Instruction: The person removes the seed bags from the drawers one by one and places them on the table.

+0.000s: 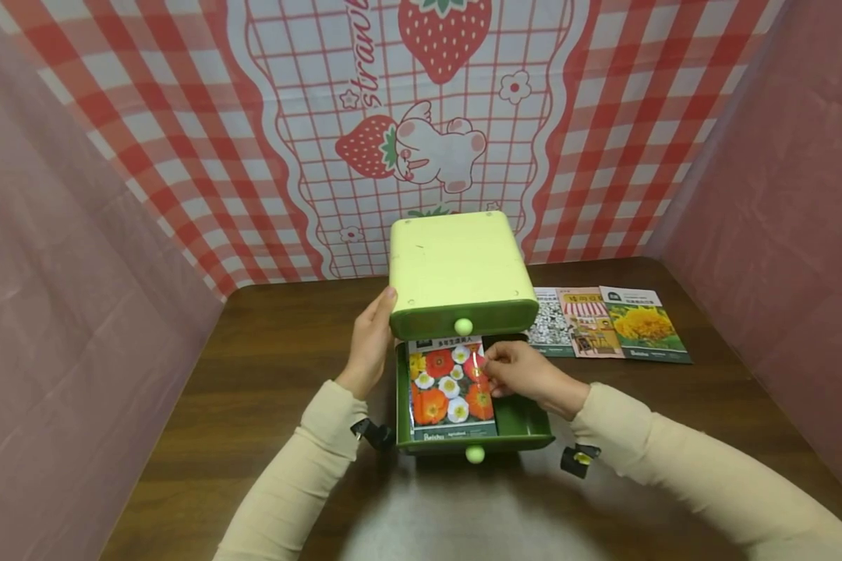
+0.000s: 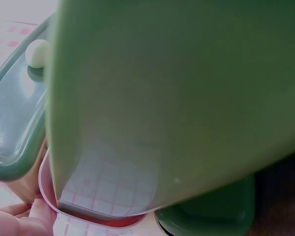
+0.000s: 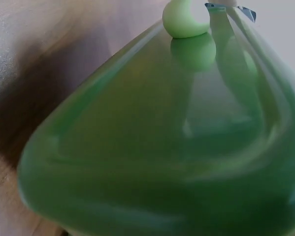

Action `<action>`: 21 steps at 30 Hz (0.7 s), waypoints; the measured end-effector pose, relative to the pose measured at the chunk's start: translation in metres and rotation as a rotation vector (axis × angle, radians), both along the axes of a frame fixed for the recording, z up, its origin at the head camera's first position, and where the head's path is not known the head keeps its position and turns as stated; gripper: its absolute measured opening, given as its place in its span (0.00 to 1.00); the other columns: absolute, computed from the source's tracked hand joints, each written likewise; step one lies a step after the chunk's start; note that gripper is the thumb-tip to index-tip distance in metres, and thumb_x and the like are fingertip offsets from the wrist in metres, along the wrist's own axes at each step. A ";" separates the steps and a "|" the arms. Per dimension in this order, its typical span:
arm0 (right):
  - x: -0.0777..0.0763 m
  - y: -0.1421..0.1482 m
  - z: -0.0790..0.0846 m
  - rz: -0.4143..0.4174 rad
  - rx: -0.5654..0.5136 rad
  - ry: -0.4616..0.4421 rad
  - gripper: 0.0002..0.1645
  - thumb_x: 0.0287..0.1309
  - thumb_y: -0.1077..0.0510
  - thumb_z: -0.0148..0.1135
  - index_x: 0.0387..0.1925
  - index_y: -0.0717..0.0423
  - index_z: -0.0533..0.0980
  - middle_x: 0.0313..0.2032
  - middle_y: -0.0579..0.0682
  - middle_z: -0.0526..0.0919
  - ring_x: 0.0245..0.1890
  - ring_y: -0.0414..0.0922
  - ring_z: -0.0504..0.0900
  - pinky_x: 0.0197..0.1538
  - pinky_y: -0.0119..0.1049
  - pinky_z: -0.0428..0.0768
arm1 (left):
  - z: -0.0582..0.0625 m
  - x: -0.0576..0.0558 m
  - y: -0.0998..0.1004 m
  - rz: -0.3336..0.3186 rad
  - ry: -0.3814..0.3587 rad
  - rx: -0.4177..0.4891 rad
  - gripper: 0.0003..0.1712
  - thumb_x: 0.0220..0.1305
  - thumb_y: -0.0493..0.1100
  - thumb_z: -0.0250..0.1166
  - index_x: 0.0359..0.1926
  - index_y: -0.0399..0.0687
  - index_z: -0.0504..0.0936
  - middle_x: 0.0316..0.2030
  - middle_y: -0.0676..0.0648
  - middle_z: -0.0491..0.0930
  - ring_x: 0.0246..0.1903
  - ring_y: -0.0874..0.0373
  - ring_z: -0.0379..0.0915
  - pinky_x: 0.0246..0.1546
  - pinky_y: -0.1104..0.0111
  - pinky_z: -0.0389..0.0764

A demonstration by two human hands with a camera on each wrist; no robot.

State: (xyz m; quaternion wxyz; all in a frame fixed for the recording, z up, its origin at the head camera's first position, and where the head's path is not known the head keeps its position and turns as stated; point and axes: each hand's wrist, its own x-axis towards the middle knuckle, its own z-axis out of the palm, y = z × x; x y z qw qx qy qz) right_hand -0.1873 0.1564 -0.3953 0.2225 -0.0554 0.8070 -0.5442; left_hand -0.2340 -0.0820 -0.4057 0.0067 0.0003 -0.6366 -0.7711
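A small two-drawer box (image 1: 456,253) with a pale yellow-green top stands mid-table. Its lower green drawer (image 1: 522,421) is pulled out, and the upper one (image 1: 428,321) is closed. Inside the lower drawer, at its left, lies a seed packet (image 1: 442,389) printed with red, orange and white poppies. My right hand (image 1: 529,375) pinches the packet's right edge between thumb and fingers. Against the box's left side my left hand (image 1: 370,343) rests, fingers extended and thumb near the front corner. The drawer front (image 3: 152,142) fills most of the right wrist view.
Right of the box, three overlapping packets lie on the dark wooden table (image 1: 274,351): a white-flower one (image 1: 550,319), a shopfront one (image 1: 589,323) and a yellow-flower one (image 1: 642,323). A checked strawberry cloth (image 1: 309,93) hangs behind, with pink cloth at both sides.
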 end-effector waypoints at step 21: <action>0.004 -0.006 -0.004 0.014 -0.067 -0.070 0.14 0.67 0.65 0.54 0.49 0.67 0.63 0.22 0.46 0.76 0.21 0.39 0.70 0.26 0.34 0.81 | 0.000 0.000 -0.001 -0.025 0.007 -0.004 0.37 0.72 0.60 0.53 0.73 0.45 0.63 0.72 0.47 0.63 0.67 0.48 0.66 0.65 0.54 0.72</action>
